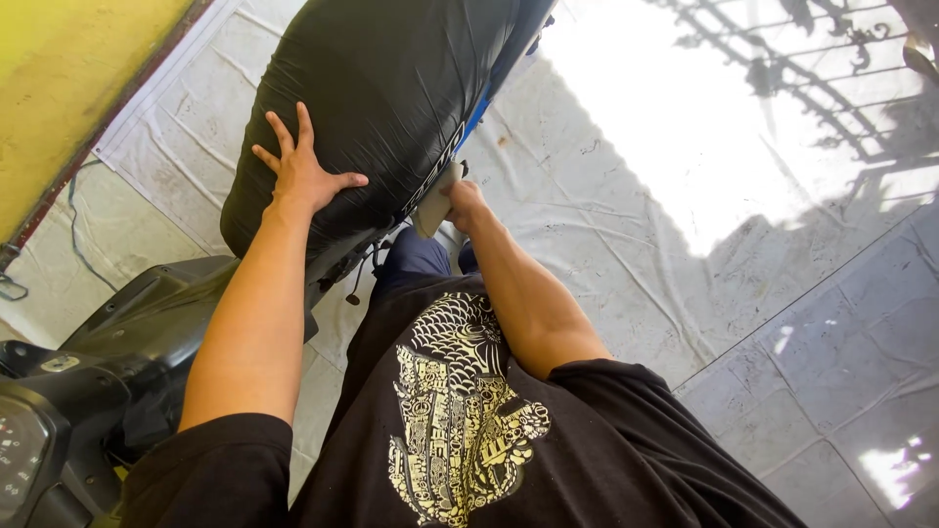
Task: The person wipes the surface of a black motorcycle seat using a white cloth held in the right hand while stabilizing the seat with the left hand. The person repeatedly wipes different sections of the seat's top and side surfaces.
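Note:
A black scooter seat (391, 88) wrapped in shiny black plastic runs from the top centre down to the left. My left hand (301, 171) lies flat on top of the seat with its fingers spread. My right hand (462, 202) is down at the seat's right lower edge, closed around a small pale flat tool or cloth (433, 207) pressed against the side of the seat. The fingers of that hand are partly hidden under the seat.
The scooter's black front body and dashboard (59, 411) fill the lower left. A yellow wall (68, 78) stands at the upper left, with a cable (73, 225) on the floor below it. Grey floor tiles (743, 284) spread to the right, partly in bright sunlight.

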